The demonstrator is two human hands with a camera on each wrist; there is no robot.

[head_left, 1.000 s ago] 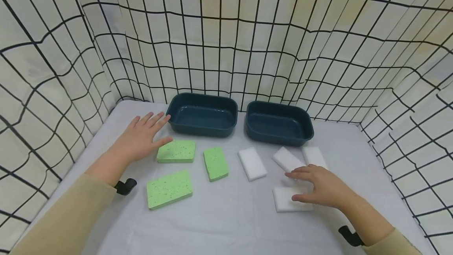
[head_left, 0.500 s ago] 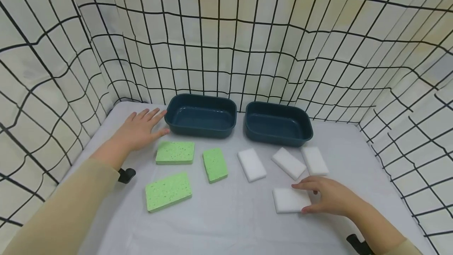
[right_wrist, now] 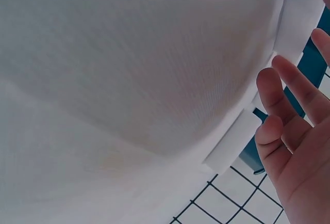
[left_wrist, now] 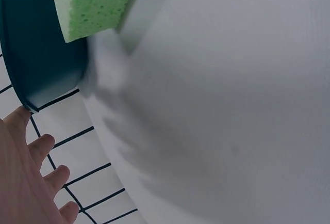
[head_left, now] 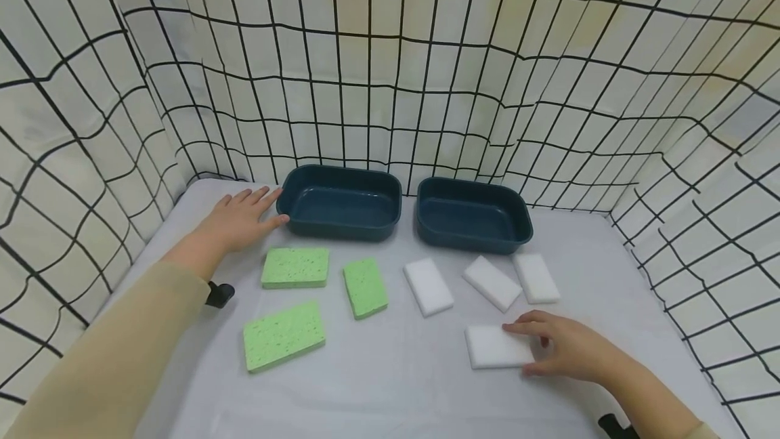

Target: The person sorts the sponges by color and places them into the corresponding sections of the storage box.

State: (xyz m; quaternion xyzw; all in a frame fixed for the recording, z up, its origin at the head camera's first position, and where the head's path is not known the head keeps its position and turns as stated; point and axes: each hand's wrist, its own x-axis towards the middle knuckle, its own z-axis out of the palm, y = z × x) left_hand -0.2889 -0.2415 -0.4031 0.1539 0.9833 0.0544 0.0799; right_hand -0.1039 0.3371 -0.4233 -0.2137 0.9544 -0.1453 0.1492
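My left hand (head_left: 236,220) is spread flat beside the left end of a dark blue-green bin (head_left: 343,229). One fingertip reaches the rim of that bin (left_wrist: 44,38) in the left wrist view. Below this hand lie several green speckled sponges (head_left: 295,267), flat on the cloth. On the other side, my right hand (head_left: 563,344) has its thumb and forefinger at opposite long edges of a white sponge (head_left: 496,347), pinching its right end while it lies on the cloth. The remaining fingers (right_wrist: 270,84) are curled in the right wrist view.
A second dark bin (head_left: 475,239) stands to the right of the first. More white sponges (head_left: 429,286) lie in front of it. Black wire mesh (head_left: 390,90) over pale fabric walls the white-clothed table (head_left: 390,391) at the back and both sides.
My right hand has come down and back from above the white sponges to one sponge's edges. The left hand has drifted slightly back toward the bin's end, off the green sponge.
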